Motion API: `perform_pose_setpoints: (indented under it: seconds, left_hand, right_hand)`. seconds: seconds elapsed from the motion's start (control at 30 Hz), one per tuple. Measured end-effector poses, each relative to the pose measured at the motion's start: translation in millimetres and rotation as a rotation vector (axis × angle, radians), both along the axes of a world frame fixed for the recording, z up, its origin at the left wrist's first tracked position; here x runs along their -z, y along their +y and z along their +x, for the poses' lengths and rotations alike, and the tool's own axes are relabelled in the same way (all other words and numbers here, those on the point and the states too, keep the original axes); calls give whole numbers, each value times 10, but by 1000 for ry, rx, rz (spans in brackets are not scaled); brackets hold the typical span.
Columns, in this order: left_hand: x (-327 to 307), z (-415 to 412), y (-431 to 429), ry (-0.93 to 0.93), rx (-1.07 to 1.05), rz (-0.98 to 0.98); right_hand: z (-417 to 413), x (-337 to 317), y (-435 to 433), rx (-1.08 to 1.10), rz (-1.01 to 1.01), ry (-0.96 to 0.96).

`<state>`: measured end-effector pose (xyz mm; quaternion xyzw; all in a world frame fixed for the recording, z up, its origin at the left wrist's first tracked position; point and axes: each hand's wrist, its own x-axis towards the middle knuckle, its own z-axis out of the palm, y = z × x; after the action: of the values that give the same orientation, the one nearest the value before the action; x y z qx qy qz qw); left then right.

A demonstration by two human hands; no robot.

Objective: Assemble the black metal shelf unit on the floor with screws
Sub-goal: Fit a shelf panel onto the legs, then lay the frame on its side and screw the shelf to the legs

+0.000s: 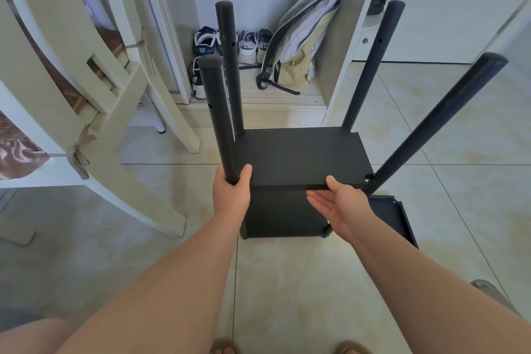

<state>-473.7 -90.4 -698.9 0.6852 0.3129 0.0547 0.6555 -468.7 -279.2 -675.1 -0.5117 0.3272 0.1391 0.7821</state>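
My left hand [231, 191]: wrapped tight around the near-left pole [218, 119], low down, just where it meets the shelf corner
My right hand [336, 204]: flat and spread, palm up under the front edge of the upper shelf board [298, 156], thumb on top; it supports the board more than it clamps it
Upper shelf board: held level between the four poles, partway up, above the lower shelf [283, 218]
Poles: near-right pole [434, 121] leans outward, passing a notch at the board's corner; far-left pole [228, 66] and far-right pole [373, 66] stand at the back corners; small side holes show higher up on three of them
Shelf unit: standing on the tiled floor [287, 282] right in front of me, before an open cupboard with sneakers [205, 42] and a backpack [304, 34]; a white chair [94, 95] is tipped to my left
Spare part: another black panel [392, 217] lies on the floor beside the unit's right side
Done, I judge: base and four poles joined, second board being seated
Left, I judge: fixing this board and adding at least one more; I can see no screws or tool here
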Motion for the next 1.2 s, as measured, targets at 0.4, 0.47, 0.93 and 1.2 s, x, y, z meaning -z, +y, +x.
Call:
perform_pose_setpoints:
  seconds: [0.4, 0.47, 0.93, 1.2]
  left_hand:
    - [-352, 191, -170, -83, -71, 102]
    - [-495, 284, -221, -110, -53, 144]
    - [-776, 865, -834, -23, 285, 952]
    - [-380, 889, -1223, 31, 434, 1176]
  right_hand:
    - [123, -315, -133, -142, -57, -1]
    - [141, -364, -227, -202, -129, 0]
    - [157, -921, -1099, -283, -1077, -843]
    - [494, -695, -1246, -583, -1758, -884]
